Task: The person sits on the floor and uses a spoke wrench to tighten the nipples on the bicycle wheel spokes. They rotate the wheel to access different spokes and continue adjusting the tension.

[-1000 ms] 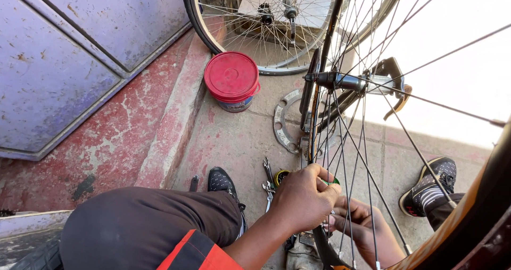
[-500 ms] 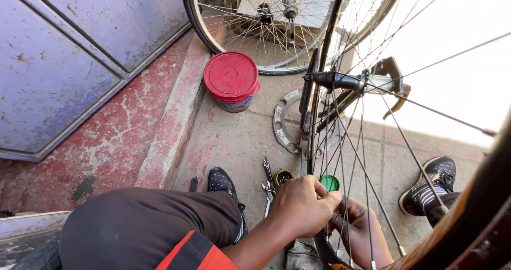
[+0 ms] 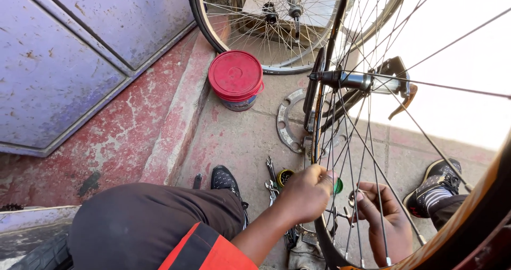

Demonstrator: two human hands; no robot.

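- The bicycle wheel point(image 3: 340, 83) stands upright before the person: rigid rim, thin springy spokes, best gripped low on the rim.
- Left hand point(image 3: 306, 195) pinches closed on a spoke point(image 3: 355, 195).
- Right hand point(image 3: 384, 222), behind that spoke, curls half-closed around neighbours.
- The red bucket point(image 3: 236, 79) sits left of the wheel.

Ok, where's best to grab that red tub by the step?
Probably the red tub by its lid rim, from above: it stands upright, lid on top and clear. The step sits close on its left and a wheel behind, so side approaches look tighter.
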